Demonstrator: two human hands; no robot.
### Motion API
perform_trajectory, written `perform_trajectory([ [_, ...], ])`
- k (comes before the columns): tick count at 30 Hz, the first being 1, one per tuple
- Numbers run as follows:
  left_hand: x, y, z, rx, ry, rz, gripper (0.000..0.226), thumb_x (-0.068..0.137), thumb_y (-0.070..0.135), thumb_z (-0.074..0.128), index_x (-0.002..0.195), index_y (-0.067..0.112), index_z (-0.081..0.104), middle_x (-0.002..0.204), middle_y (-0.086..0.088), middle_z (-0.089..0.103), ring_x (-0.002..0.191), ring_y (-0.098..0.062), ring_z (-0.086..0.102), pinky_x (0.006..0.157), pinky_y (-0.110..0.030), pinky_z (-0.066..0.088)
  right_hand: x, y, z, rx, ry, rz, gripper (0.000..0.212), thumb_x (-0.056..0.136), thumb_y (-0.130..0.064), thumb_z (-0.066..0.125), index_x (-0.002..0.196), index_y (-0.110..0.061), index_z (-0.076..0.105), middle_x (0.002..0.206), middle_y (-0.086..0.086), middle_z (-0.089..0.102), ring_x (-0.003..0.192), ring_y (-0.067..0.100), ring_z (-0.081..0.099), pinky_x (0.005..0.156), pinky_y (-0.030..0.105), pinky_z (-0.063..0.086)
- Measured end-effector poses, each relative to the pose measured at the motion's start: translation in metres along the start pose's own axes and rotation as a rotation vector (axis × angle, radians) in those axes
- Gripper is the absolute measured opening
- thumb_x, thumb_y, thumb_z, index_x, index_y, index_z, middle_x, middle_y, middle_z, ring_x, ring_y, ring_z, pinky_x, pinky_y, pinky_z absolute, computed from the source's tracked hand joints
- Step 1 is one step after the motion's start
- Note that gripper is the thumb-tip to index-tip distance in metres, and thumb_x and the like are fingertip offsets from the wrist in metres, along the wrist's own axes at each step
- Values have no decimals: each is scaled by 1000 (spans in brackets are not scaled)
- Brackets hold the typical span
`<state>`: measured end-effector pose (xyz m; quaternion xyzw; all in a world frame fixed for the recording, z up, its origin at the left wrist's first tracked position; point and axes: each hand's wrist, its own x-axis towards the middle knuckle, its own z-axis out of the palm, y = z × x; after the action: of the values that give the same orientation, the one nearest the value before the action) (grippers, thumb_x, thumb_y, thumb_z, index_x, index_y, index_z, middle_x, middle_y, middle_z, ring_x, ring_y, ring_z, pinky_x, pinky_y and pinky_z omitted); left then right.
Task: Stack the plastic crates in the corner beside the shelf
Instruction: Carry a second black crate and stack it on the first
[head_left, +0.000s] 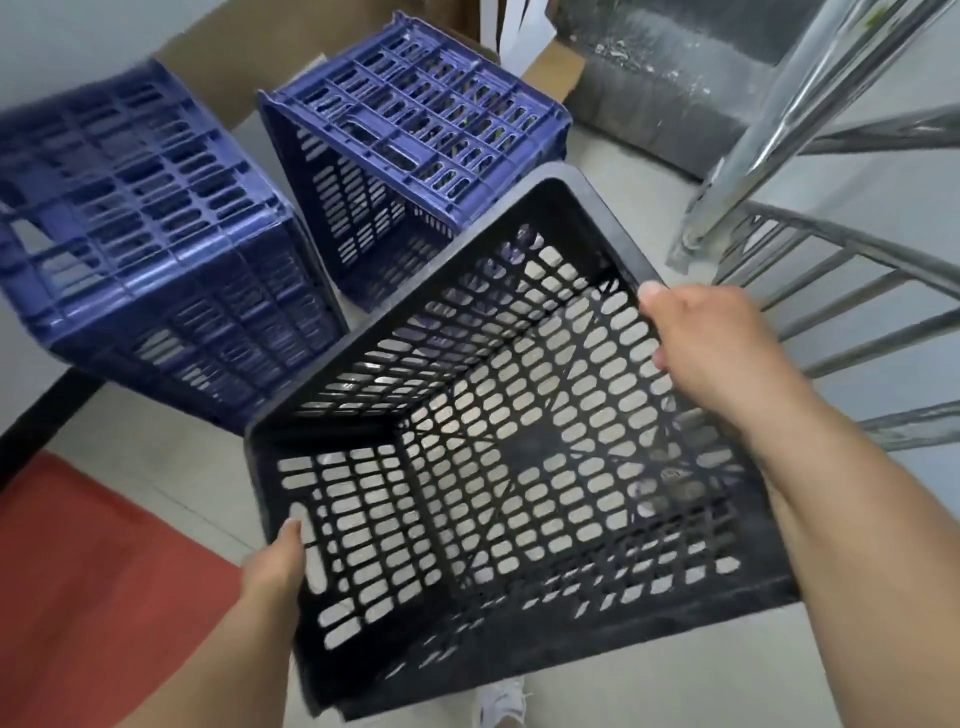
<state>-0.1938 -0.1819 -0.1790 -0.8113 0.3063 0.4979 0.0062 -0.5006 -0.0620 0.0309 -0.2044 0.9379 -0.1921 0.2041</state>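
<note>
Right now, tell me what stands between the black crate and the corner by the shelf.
Two blue crates: one tilted straight ahead of the black crate, one to its left. Both hands hold the black crate above the floor, beside the shelf.

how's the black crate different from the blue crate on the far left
The black crate is held in the air, gripped by the left hand and the right hand, its open side facing the camera; the left blue crate is in neither hand and shows its ribbed base. The black one has plain walls of oval holes; the blue one has raised ribs. Both are perforated plastic crates.
</note>
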Motion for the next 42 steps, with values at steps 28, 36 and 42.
perform_trajectory([
  [28,185,-200,-477,-556,578,-72,38,93,14,49,127,-3,54,129,-26,56,119,-42,54,98,-47,42,-204,-247,429,91,-502,-146,44,88,-43,34,89,-9,62,100,25,67,96,40,65,89,49,49],
  [36,243,-265,-529,-806,688,-237,34,88,30,56,119,13,61,102,-9,62,86,-27,59,77,-39,48,-243,-299,533,-11,-615,-235,68,78,-55,31,114,-4,59,109,22,66,100,40,62,92,53,49],
  [42,287,-286,-533,-916,688,-294,26,90,41,51,102,19,59,75,0,55,60,-15,52,51,-33,40,-249,-335,594,-101,-643,-356,46,96,-41,34,118,-6,55,111,19,64,103,37,60,93,52,47],
])
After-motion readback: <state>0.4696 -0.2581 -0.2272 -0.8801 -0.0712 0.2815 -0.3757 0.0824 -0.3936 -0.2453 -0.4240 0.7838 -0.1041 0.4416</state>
